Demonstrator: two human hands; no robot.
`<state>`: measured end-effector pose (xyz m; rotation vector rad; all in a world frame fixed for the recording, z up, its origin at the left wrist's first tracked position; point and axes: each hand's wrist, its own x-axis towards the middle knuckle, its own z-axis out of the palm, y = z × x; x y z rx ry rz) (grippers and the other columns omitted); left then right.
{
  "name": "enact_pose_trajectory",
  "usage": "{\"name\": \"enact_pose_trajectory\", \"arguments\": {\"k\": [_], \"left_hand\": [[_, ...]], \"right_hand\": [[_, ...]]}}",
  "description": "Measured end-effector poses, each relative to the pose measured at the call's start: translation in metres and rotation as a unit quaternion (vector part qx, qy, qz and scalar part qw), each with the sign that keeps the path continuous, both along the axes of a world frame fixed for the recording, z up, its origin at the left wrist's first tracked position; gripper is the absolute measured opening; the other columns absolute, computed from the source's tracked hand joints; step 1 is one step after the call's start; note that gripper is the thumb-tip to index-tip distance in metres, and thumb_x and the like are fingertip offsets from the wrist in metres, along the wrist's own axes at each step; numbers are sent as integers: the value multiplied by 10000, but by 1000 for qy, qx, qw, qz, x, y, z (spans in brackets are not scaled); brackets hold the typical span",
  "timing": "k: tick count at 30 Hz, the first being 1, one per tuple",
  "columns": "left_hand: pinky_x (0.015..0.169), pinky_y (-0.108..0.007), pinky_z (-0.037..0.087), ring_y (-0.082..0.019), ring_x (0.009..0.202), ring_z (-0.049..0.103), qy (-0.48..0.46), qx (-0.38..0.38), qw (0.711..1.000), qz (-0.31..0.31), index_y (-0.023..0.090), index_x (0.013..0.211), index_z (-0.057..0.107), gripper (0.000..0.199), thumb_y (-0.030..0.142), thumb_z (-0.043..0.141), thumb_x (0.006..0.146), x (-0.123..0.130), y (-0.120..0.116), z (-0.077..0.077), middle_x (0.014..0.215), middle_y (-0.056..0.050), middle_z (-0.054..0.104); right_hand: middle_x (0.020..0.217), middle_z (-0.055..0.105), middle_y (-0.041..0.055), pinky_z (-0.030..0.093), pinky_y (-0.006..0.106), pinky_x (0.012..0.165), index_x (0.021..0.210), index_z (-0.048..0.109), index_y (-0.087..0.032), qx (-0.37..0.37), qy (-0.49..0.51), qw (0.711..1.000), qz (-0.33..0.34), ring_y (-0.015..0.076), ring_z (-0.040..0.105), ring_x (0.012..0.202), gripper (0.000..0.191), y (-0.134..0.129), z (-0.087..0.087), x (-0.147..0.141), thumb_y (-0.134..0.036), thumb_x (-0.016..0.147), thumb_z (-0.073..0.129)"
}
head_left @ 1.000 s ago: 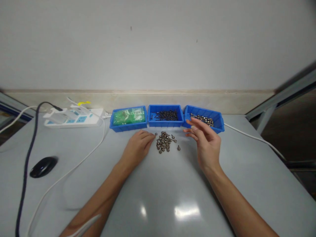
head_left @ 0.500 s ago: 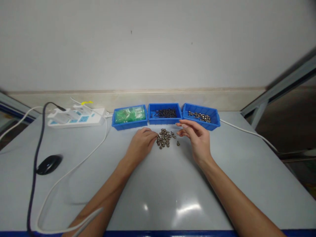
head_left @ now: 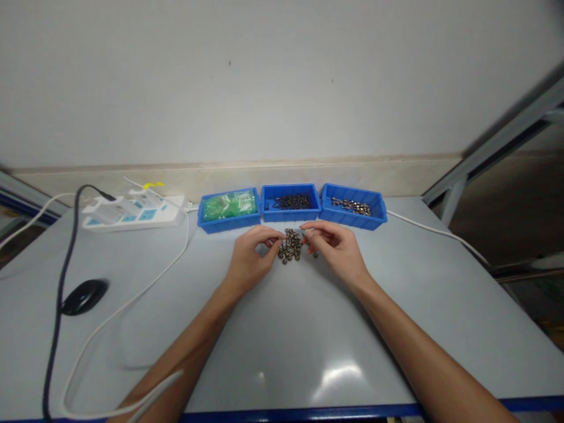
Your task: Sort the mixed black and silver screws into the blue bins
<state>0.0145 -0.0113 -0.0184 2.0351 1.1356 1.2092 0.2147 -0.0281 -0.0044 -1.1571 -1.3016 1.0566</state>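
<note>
Grey surface [head_left: 282, 341] spans frame. Three blue bins [head_left: 291, 217] in row at back — green packets [head_left: 230, 205] in left one, dark screws [head_left: 293, 201] in middle, shiny metal pieces [head_left: 355, 206] in right. White power strip [head_left: 171, 218] left of row. Left hand [head_left: 250, 257], right hand [head_left: 341, 251]: thumb and fingers of each curved in close — cannot tell whether either grip pinches anything. Black mouse [head_left: 84, 296] far left. Small metal pile [head_left: 289, 249] between fingertips, before middle bin.
</note>
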Motion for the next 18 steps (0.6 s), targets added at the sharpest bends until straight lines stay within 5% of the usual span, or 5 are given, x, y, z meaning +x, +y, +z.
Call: {"name": "enact_pose_trajectory", "arguments": {"k": [10,18], "left_hand": [[838,-322,650,-221,865,778,-214,-224,951,4,146,878,699,255,291,835,718,5,-2,5,901,-67,778],[838,-307,639,-217,848,781,-266,-275,924,12,154,939,710,435,331,934,611,4,-1,10,866,-56,801]], "right_hand": [[786,733,37,523,301,658,1057,749,-173,12,-76,996,48,150,646,659,264,-2,-7,0,-313,835,716],[872,776,65,562,315,726,1085,741,-179,-8,-15,995,98,172,707,744,325,-3,-9,-3,-309,791,789]]}}
